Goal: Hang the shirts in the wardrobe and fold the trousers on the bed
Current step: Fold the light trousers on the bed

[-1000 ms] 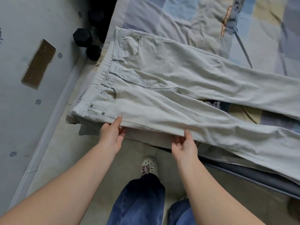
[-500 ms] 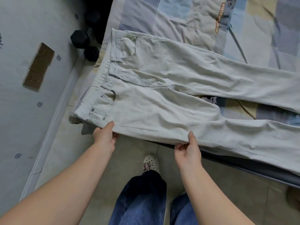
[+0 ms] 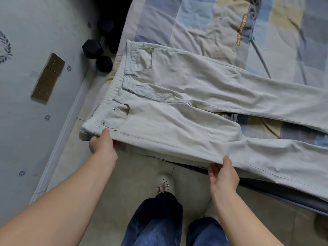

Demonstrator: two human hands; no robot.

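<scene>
The left hand (image 3: 103,146) and right hand (image 3: 222,174) each pinch the near edge of the pale trousers (image 3: 186,110), spread lengthwise along the bed (image 3: 204,23), waistband leftward toward black dumbbells (image 3: 96,52) beyond it.

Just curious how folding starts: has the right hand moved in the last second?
Yes: the right hand slid away from the wall sockets, along the trousers near edge.

- Bare forearms, with no sleeves in sight.
- Dark blue denim jeans (image 3: 159,222), loose-legged.
- Cream clog (image 3: 166,183) with round holes and small charms.
</scene>
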